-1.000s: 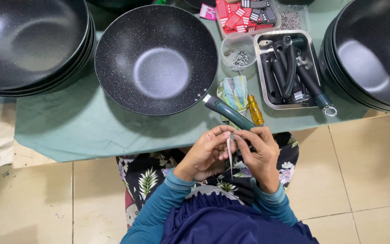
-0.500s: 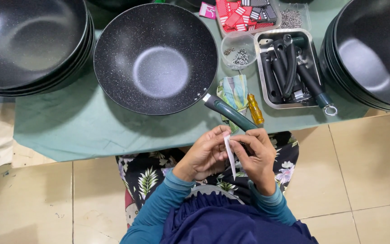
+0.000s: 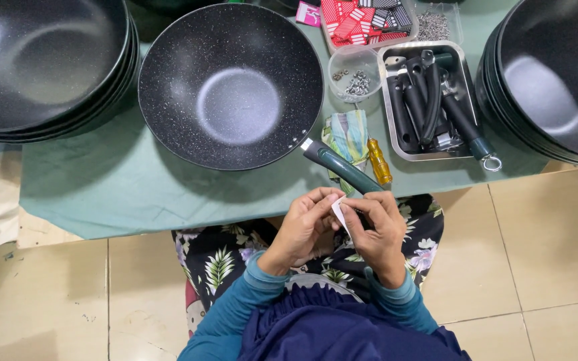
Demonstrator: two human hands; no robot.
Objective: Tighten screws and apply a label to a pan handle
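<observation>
Both the left hand (image 3: 306, 230) and right hand (image 3: 377, 234) pinch a white slip (image 3: 339, 212); steel tray (image 3: 388, 107) holds black handles (image 3: 429, 100).

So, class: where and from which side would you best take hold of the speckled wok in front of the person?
Probably by the green handle. It sticks out from the wok rim toward the person, over the table edge, so come from the near side, next to the hands holding a small white slip.

Wok (image 3: 230, 87) on table (image 3: 102, 187), pan stacks (image 3: 41, 60) either side, tray (image 3: 429, 100) right of wok.
</observation>
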